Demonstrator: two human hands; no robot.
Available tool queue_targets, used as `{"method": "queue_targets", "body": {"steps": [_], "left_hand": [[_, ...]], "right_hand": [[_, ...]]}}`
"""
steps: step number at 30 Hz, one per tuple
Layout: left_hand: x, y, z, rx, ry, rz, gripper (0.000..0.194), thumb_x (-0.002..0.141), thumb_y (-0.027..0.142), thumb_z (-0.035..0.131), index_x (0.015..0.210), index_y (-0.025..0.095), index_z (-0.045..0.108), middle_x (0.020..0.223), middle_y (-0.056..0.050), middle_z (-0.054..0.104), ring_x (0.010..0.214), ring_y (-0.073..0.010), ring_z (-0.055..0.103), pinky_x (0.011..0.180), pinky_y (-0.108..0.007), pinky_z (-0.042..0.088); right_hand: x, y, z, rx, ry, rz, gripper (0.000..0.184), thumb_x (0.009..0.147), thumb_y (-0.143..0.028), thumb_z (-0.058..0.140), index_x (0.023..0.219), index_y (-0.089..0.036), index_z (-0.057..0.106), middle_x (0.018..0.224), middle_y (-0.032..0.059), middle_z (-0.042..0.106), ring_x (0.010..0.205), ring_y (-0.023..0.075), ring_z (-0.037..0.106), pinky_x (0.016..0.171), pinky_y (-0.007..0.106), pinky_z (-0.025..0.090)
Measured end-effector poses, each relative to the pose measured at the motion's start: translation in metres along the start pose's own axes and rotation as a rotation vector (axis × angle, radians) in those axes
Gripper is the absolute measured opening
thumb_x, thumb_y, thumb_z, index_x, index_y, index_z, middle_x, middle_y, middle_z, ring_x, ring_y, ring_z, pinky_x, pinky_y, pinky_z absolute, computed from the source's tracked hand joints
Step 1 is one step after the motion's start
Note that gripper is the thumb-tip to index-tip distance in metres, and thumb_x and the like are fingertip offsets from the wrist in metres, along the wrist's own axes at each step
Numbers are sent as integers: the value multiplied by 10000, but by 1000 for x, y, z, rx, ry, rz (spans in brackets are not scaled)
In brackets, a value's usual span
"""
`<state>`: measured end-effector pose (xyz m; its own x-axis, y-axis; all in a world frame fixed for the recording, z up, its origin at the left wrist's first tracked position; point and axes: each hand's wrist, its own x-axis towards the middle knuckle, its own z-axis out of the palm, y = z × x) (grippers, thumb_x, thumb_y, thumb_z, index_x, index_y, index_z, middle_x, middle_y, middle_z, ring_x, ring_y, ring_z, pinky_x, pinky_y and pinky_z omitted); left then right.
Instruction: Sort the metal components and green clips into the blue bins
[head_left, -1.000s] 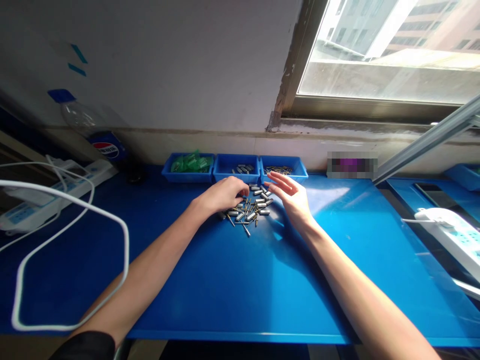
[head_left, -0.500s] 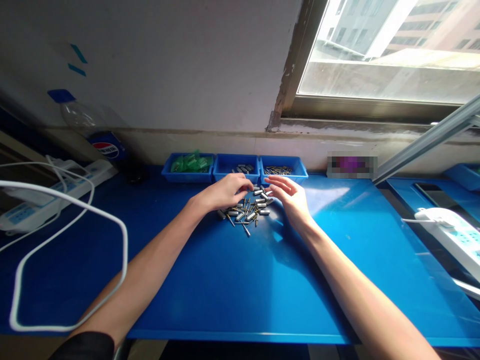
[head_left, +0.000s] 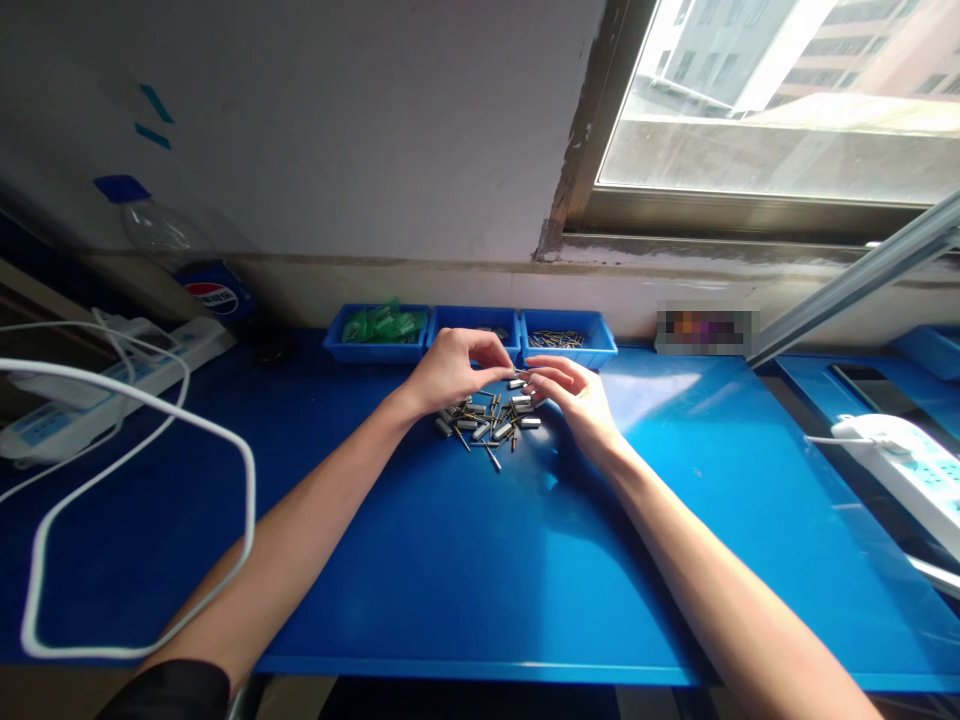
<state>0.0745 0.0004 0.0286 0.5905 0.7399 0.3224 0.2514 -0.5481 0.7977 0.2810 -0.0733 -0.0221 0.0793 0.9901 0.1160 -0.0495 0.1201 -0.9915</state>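
My left hand [head_left: 456, 372] is closed in a pinch, its fingertips close to those of my right hand over the far side of a pile of small metal parts [head_left: 481, 432]. My right hand [head_left: 576, 396] has its thumb and fingers drawn together. A small, thin metallic piece shows between the two sets of fingertips, too small to name. The pile mixes short silver cylinders with thin, partly brass-coloured pins. Just behind my hands stand three blue bins: the left bin [head_left: 375, 354] holds green plastic bags, the middle bin [head_left: 474, 318] dark metal pieces, the right bin [head_left: 600, 352] thin pins.
A blue table [head_left: 450, 580] carries everything. At left are a cola bottle [head_left: 214, 295], a white power strip [head_left: 45, 432] and a looping white cable [head_left: 251, 500] over my left forearm. Another power strip [head_left: 911, 465] and a slanted metal bar [head_left: 862, 265] are at right.
My left hand has lifted slightly and stretched its pinching fingertips right, towards my right hand. My right hand has shifted slightly, its fingers drawing closer together. The pile looks much the same.
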Motion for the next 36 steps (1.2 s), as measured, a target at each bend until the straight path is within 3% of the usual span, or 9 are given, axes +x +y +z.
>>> {"method": "queue_targets", "body": {"steps": [8, 12, 16, 20, 28, 36], "left_hand": [[0, -5, 5, -30, -33, -34, 203, 801, 342, 828, 793, 150, 762, 801, -49, 793, 735, -173, 746, 731, -261, 595], [-1, -11, -3, 177, -90, -22, 118, 822, 268, 783, 868, 162, 765, 879, -46, 800, 828, -189, 751, 788, -271, 580], [-2, -23, -10, 436, -235, -39, 176, 815, 202, 754, 986, 184, 798, 1000, -62, 810, 919, -217, 747, 811, -279, 558], [-3, -27, -6, 512, -334, -35, 215, 818, 114, 704, 993, 185, 806, 1009, -69, 809, 938, -221, 743, 826, -273, 545], [-4, -22, 3, 580, -268, 13, 253, 825, 26, 608, 952, 158, 783, 993, -92, 747, 836, -192, 690, 732, -255, 502], [-3, -25, 6, 417, -226, 11, 375, 790, 11, 589, 1080, 145, 785, 1004, -85, 790, 854, -189, 728, 781, -260, 553]], "right_hand": [[0, 4, 1, 48, -11, 32, 269, 804, -437, 863, 1010, -272, 812, 934, 19, 818, 841, 214, 745, 894, 403, 596], [0, 5, 1, 10, 21, 33, 251, 812, -448, 855, 994, -279, 817, 943, 28, 821, 867, 241, 764, 915, 436, 608], [2, 5, -2, 4, 50, -37, 373, 821, -456, 843, 1152, -292, 788, 1214, 49, 797, 1067, 274, 764, 1029, 473, 588], [3, 5, -5, 35, 50, -58, 561, 800, -439, 862, 1324, -313, 708, 1468, 67, 672, 1183, 294, 729, 1083, 503, 563], [2, 3, -3, 0, 55, -53, 440, 825, -406, 832, 1240, -289, 743, 1382, 73, 721, 1100, 275, 742, 1037, 481, 576], [1, 0, -2, -25, 50, -45, 363, 834, -417, 815, 1175, -304, 763, 1312, 58, 753, 1028, 265, 750, 942, 462, 606]]}}
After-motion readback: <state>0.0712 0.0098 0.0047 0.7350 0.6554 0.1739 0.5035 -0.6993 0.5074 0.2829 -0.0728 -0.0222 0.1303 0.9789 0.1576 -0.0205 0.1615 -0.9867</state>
